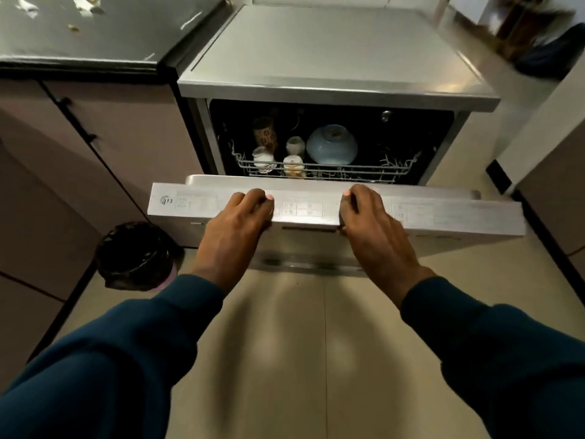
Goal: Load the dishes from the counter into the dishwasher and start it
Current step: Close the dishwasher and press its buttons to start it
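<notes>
Beyond the fingers [259,198], the dishwasher [335,90] rack [399,167] holds a pale blue bowl [331,144] tipped on edge, several small cups [294,164] and a patterned tumbler [264,131]. The left hand [235,223] and right hand [373,223] curl closed over the half-raised door [443,213], whose long edge runs left to right. A black-lined bin [137,255] stands left of the fingers on the floor [300,359].

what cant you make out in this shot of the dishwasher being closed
Head view, the only one:
- Control panel print on the door: too small and blurred; left hand and right hand cover parts.
- Rack front: hidden behind the door's edge.
- Right of the rack: too dark.
- Top right corner: motion-blurred.
- Counter scraps: blurred.
</notes>
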